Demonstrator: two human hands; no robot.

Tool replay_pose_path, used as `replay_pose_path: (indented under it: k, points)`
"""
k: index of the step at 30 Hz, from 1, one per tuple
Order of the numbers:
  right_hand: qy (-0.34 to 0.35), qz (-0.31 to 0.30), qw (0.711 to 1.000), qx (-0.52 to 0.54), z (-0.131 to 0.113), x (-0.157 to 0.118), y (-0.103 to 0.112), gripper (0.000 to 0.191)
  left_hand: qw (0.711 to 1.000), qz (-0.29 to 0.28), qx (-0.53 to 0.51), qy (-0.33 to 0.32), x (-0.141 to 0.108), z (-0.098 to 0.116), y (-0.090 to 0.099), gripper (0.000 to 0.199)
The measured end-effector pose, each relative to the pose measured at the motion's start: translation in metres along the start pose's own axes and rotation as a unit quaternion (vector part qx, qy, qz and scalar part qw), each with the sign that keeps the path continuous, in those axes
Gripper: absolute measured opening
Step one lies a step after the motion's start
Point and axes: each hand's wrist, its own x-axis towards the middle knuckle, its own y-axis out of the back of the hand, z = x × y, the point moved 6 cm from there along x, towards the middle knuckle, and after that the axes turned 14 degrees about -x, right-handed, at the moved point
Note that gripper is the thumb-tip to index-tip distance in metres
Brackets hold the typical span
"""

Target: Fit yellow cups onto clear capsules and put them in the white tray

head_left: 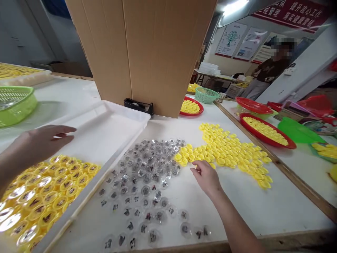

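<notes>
My left hand [43, 142] is over the white tray [126, 121], its thumb and fingers apart with nothing between them. In the tray below it lie rows of yellow pieces topped with clear printed discs [60, 191]. My right hand [206, 175] is at the near edge of the loose yellow flower-shaped pieces [226, 147], fingertips drawn close together; whether they hold something is hidden. Between the tray and my right hand, many clear round pieces with small dark printed figures [146, 189] lie spread on the white table [195, 202].
A tall cardboard box [150, 56] stands behind the tray, with a black tape dispenser [138, 106] at its foot. Red plates of yellow pieces [268, 131] are on the right. A green basket [17, 105] sits at left. A person [273, 70] stands in the background.
</notes>
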Motion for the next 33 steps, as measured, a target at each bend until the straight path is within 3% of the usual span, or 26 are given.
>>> replay_pose_path:
  k: [3,6,10,13,15,17,19,21,22,23,25,29,31,33]
  points:
    - [0.053,-0.04,0.995,-0.075,-0.023,0.018,-0.011,0.03,0.985,-0.043,-0.132,-0.099,-0.055,0.082,-0.025,0.036]
    - [0.085,-0.075,0.985,-0.131,-0.035,0.029,-0.018,0.038,0.942,-0.153,-0.243,-0.171,-0.105,0.137,-0.08,0.028]
    - [0.091,-0.11,0.976,-0.166,-0.03,0.031,-0.019,0.026,0.902,-0.291,-0.291,-0.128,-0.144,0.162,-0.152,0.024]
    - [0.083,-0.13,0.974,-0.165,-0.026,0.022,-0.01,0.019,0.892,-0.321,-0.304,-0.091,-0.156,0.171,-0.179,0.023]
    - [0.078,-0.14,0.975,-0.153,-0.031,0.01,0.0,0.016,0.875,-0.339,-0.346,-0.014,-0.161,0.172,-0.194,0.023]
    - [0.082,-0.145,0.977,-0.131,-0.043,-0.007,0.012,0.015,0.813,-0.358,-0.449,0.095,-0.168,0.172,-0.21,0.029]
    - [0.101,-0.152,0.978,-0.103,-0.061,-0.026,0.022,0.016,0.691,-0.384,-0.579,0.198,-0.18,0.176,-0.227,0.039]
    - [0.123,-0.163,0.978,-0.048,-0.076,-0.041,0.026,0.016,0.568,-0.414,-0.667,0.248,-0.192,0.182,-0.238,0.044]
    - [0.13,-0.169,0.977,-0.007,-0.081,-0.045,0.026,0.017,0.525,-0.426,-0.69,0.257,-0.195,0.183,-0.242,0.044]
    - [0.132,-0.172,0.976,0.035,-0.083,-0.046,0.025,0.017,0.502,-0.433,-0.703,0.258,-0.197,0.183,-0.244,0.043]
    - [0.128,-0.168,0.973,0.097,-0.081,-0.041,0.018,0.018,0.515,-0.421,-0.702,0.254,-0.195,0.178,-0.244,0.044]
    - [0.136,-0.135,0.979,0.071,-0.075,-0.02,-0.002,0.03,0.618,-0.351,-0.664,0.235,-0.177,0.161,-0.236,0.053]
    - [0.156,-0.13,0.979,0.034,-0.079,-0.013,-0.01,0.031,0.633,-0.328,-0.66,0.237,-0.172,0.157,-0.233,0.055]
    - [0.163,-0.132,0.978,0.001,-0.083,-0.012,-0.016,0.02,0.627,-0.323,-0.666,0.244,-0.171,0.156,-0.235,0.059]
